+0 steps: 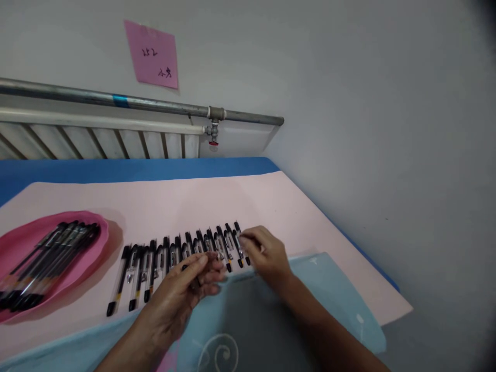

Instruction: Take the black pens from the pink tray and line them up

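A row of clear-barrelled pens with black ends (166, 253) and separate small black-and-clear pen parts lies on the pink sheet (186, 201). My left hand (182, 284) is in front of the row, palm turned up and fingers curled together. Small dark bits show between its fingers, too little to name. At the row's right end is my right hand (267, 256), slightly blurred, its thumb and index finger closed in a pinch beside the last pen (242, 243). Whatever it pinches, if anything, is hidden.
A pink tray (103, 240) with several assembled-looking pens (58, 258) stands at the left. Light blue patterned cloth (341, 294) covers the near edge. Behind the blue table edge (186, 168) are a radiator (116, 139), a metal pipe (163, 106) and a valve. A wall closes the right side.
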{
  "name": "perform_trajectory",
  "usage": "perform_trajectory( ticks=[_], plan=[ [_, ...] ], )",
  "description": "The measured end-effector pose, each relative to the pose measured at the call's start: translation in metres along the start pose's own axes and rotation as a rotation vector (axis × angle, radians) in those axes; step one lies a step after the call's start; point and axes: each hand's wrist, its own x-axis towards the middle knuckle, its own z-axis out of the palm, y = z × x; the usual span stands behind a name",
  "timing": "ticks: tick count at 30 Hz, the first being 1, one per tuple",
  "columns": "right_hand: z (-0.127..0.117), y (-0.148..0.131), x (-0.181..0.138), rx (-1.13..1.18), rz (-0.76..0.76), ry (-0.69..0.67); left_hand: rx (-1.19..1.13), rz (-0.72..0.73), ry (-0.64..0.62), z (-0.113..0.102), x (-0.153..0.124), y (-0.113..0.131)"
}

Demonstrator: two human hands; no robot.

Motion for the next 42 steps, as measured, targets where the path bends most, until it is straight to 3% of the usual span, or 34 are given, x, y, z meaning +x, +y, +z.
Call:
perform_trajectory(
  ticks=[1, 3, 6, 14, 20, 25, 31, 34, 36, 39, 42],
  plan=[
    [-0.006, 0.008, 0.002, -0.016, 0.113, 0.017, 0.018, -0.003, -0.006, -0.001, 0.0, 0.001],
    [-0.015, 0.023, 0.004, -0.083, 0.26, -0.077, 0.012, -0.008, -0.019, -0.003, 0.0, 0.003],
    [-0.019, 0.033, 0.001, -0.162, 0.338, -0.253, -0.004, -0.015, -0.014, -0.004, -0.001, 0.005],
    [-0.013, 0.03, -0.006, -0.193, 0.274, -0.368, 0.006, -0.005, -0.008, -0.003, 0.0, 0.005],
    [-0.015, 0.018, -0.004, 0.037, 0.3, -0.152, -0.017, 0.084, 0.053, 0.002, 0.0, 0.003],
    [-0.001, -0.021, -0.012, 0.384, 0.019, -0.358, -0.038, 0.228, -0.026, 0.008, 0.0, -0.011],
    [0.015, -0.043, -0.023, 0.436, 0.059, -0.471, 0.061, 0.238, -0.084, 0.011, -0.001, -0.025],
    [0.013, -0.031, -0.02, 0.48, 0.096, -0.411, 0.051, 0.239, -0.088, 0.009, 0.002, -0.025],
    [0.01, -0.015, -0.014, 0.453, 0.197, -0.29, 0.059, 0.281, -0.046, 0.005, 0.005, -0.02],
    [0.003, 0.014, -0.004, 0.26, 0.41, -0.059, 0.088, 0.369, 0.036, -0.006, 0.008, -0.003],
    [-0.002, 0.035, 0.003, 0.099, 0.466, -0.026, 0.117, 0.488, 0.082, -0.02, 0.008, 0.021]
  ],
)
